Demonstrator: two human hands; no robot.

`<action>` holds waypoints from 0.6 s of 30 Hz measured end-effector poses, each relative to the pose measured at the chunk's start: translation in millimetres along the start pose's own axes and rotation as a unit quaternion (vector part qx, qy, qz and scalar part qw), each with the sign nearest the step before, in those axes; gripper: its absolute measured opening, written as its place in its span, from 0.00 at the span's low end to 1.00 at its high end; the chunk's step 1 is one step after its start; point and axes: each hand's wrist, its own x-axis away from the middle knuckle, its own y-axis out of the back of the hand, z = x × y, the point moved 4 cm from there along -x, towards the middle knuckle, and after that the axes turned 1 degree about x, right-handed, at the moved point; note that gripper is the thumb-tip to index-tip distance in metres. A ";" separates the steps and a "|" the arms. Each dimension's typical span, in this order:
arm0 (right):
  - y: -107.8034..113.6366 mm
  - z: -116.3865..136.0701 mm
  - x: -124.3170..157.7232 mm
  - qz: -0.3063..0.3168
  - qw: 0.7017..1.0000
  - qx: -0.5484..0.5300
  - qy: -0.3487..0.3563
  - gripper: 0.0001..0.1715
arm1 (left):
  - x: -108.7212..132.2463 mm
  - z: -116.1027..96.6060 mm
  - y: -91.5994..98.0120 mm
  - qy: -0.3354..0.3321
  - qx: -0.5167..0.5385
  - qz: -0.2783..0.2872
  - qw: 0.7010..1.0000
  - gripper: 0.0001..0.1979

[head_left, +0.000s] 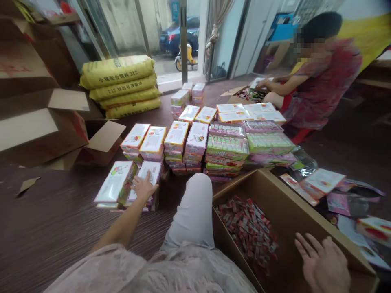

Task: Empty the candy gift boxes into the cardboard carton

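My left hand (144,186) lies with fingers spread on a white-and-purple packaged box (152,170), which rests on a short stack on the floor. Beside it on the left is a white-and-green box (114,179). My right hand (324,260) is over the inside of a large open cardboard carton (293,203), fingers apart and nothing in them. Many small red-and-white sachets (247,232) lie loose in the left part of that carton. In front of my knee stand several stacks of boxes, among them clear-topped ones (227,146) showing rows of packets.
Flattened packaging and clear plastic (325,181) lie to the right of the carton. A co-worker (326,77) sits at the back right by another open box (252,93). Yellow sacks (119,73) are piled at the back left, near open cardboard boxes (39,130).
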 end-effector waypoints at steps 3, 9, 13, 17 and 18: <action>-15.3 2.2 14.3 0.016 1.000 0.018 -0.015 0.24 | -3.4 1.3 25.9 0.062 0.140 0.020 0.988 0.42; -68.0 19.0 62.5 0.145 0.966 0.160 0.142 0.28 | 33.9 -64.5 86.1 -0.053 0.557 0.226 0.797 0.41; -120.8 79.2 139.1 0.263 0.746 0.243 0.561 0.13 | 103.0 -156.7 107.1 -0.185 0.587 0.418 0.668 0.45; -135.1 119.5 171.7 0.265 0.543 0.374 0.704 0.11 | 168.3 -224.9 96.0 -0.298 0.524 0.545 0.583 0.46; -131.3 125.7 170.2 0.250 0.524 0.413 0.702 0.11 | 181.4 -235.1 91.1 -0.308 0.518 0.575 0.554 0.45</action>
